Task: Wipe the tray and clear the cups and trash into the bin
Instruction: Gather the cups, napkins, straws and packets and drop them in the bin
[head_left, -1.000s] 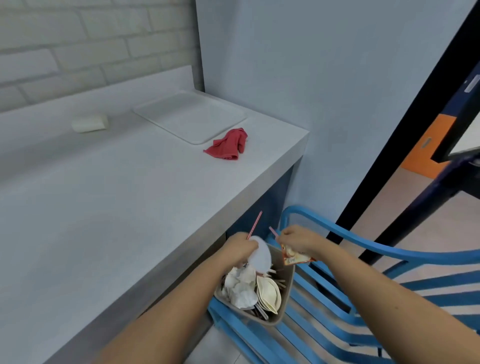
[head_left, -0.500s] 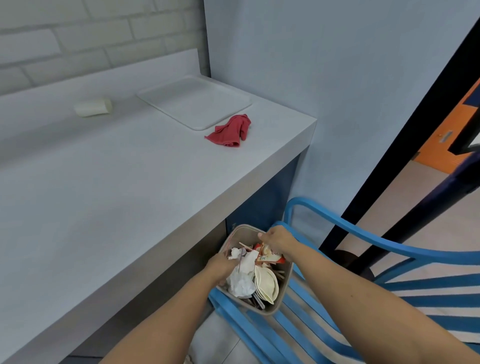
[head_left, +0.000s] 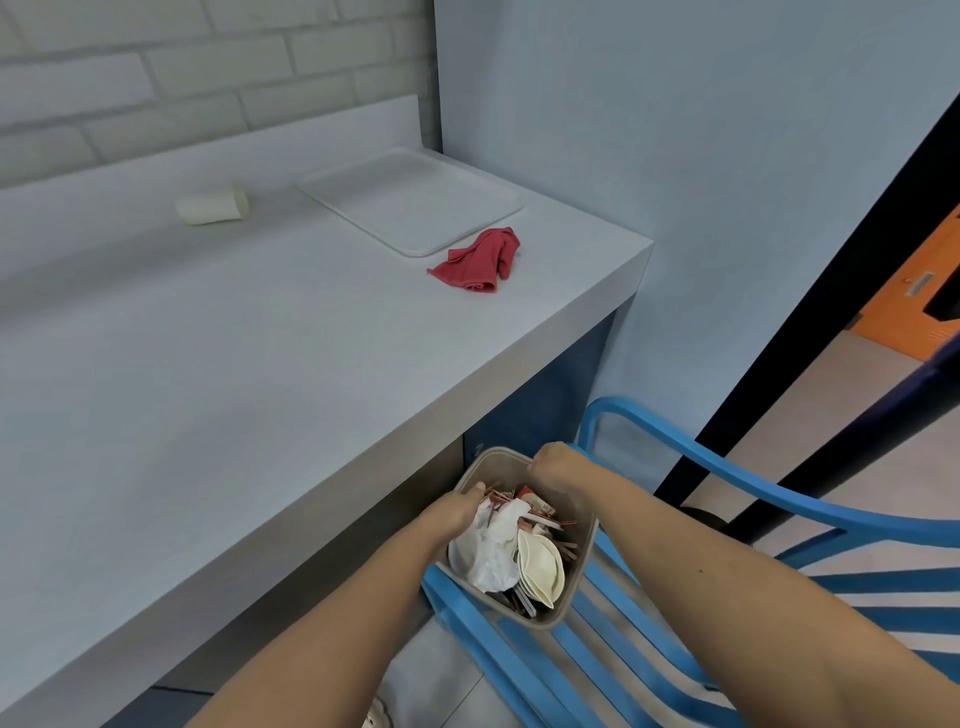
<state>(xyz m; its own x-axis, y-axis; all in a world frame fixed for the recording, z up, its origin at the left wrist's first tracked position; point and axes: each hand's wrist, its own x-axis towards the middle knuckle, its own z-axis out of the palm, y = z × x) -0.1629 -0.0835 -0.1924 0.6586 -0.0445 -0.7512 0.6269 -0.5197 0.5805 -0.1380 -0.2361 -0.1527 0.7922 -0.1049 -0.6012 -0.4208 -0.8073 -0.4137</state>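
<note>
Tan plastic bin stood on the slatted seat of a blue chair, just right of the grey surface, stuffed with crumpled white paper, squashed cream cups and a red-printed carton. A second earlier both hands had been above the rim, one holding a white cup with a straw, the other holding the carton; now both were down at the bin's mouth. The left hand lay on the trash at the left rim with bent fingers, while the right hand dipped in at the far rim (its fingers hidden). I could not tell whether either hand gripped anything. Far back, the white tray, red cloth and tipped-over cup stayed put.
</note>
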